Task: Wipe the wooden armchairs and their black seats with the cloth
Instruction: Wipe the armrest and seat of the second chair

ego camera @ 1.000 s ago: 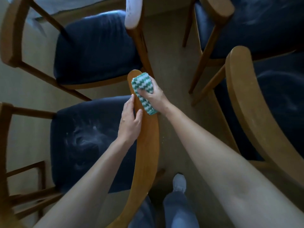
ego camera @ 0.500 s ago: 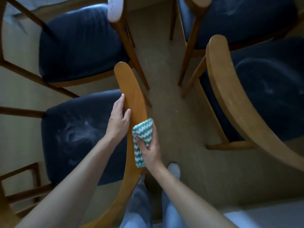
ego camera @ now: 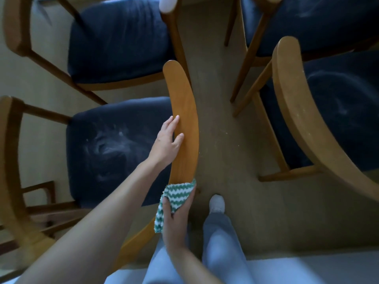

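— Where is the cloth?
— My right hand (ego camera: pixel 176 220) clamps the green-and-white cloth (ego camera: pixel 176 197) onto the near end of the curved wooden armrest (ego camera: pixel 184 107). My thumb is on top and my fingers wrap the outer edge, so the fabric hugs the wood.

— And the other hand?
— My left hand (ego camera: pixel 167 140) lies flat on the armrest's inner side, further along, fingers straight and close together, holding nothing. I judge it steadies the chair against the wiping.

— The seat?
— The black seat (ego camera: pixel 114 148) sits just left of the armrest, streaked with pale dust, so it looks unwiped. Another chair (ego camera: pixel 293 111) stands on my right, its wood speckled too.
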The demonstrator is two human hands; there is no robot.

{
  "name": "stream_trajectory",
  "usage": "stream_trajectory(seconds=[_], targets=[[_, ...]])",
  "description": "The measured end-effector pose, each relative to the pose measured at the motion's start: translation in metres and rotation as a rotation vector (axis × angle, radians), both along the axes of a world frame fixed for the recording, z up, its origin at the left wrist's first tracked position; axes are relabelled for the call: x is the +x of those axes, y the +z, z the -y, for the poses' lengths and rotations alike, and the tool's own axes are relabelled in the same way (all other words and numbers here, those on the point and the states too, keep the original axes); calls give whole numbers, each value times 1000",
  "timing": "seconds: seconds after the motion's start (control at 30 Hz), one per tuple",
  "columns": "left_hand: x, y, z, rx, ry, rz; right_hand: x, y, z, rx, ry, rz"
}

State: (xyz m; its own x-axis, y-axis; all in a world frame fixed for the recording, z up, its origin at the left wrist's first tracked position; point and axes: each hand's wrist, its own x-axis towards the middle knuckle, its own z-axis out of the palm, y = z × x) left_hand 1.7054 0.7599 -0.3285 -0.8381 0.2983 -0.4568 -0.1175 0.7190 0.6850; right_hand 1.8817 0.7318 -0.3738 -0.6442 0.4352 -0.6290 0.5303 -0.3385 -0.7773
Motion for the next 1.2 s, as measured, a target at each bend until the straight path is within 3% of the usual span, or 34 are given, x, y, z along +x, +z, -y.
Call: stream_trajectory(seconds=[0.17,0.47,0.7,0.83,0.9,1.0,1.13,1.2], targets=[[13,-1,8,23,-12,20,11,3,21,60,6,66],[13,-6,17,71,-16,3,-49,1,-64,-42,25,-133],[18,-10,25,208,52,29,-151,5,-129,240,333,-89],[7,-10,24,315,255,107,-160,6,-141,493,563,-44],[0,-12,23,334,268,118,-159,6,-146,402,583,-57],[-6,-14,12,265,278,62,-157,7,-149,102,461,-89],[-9,-6,-13,-31,250,-86,-154,11,-146,80,361,-79],[-10,-5,-21,-65,234,-122,-152,15,-144,97,315,-89]])
